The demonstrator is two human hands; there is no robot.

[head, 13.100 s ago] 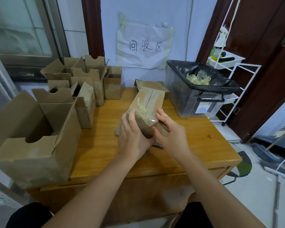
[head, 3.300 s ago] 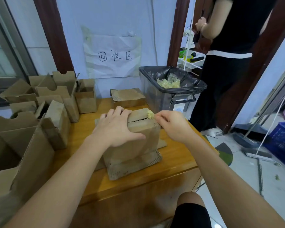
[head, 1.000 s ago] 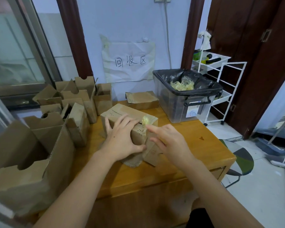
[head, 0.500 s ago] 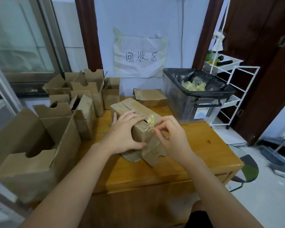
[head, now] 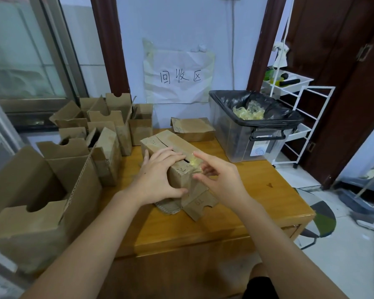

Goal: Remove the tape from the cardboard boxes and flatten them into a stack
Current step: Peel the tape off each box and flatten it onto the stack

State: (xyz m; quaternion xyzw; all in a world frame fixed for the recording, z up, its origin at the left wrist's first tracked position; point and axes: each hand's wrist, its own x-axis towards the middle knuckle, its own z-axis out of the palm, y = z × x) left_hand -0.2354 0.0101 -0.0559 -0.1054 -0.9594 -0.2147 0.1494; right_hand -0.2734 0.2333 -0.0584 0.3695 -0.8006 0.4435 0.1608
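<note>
A closed brown cardboard box (head: 162, 138) lies on its side in the middle of the wooden table (head: 242, 208), on top of a flattened piece of cardboard (head: 200, 207). My left hand (head: 159, 176) grips the box's near end from the left. A crumpled wad of yellowish tape (head: 194, 162) sits at the box's top near edge. My right hand (head: 219, 179) hovers just right of it with fingers spread and straight, index and thumb on either side of the wad. A low stack of flattened boxes (head: 192, 128) lies at the table's back.
Several open, upright cardboard boxes (head: 108, 128) crowd the table's left side, with a large one (head: 41, 190) nearest me. A clear bin lined with a black bag (head: 246, 139) holds wadded tape (head: 248, 113) at the back right. A white wire rack (head: 300, 104) stands beyond it.
My right hand has loosened from a pinch on the tape wad to spread fingers. The left hand keeps its grip on the box, which has barely moved.
</note>
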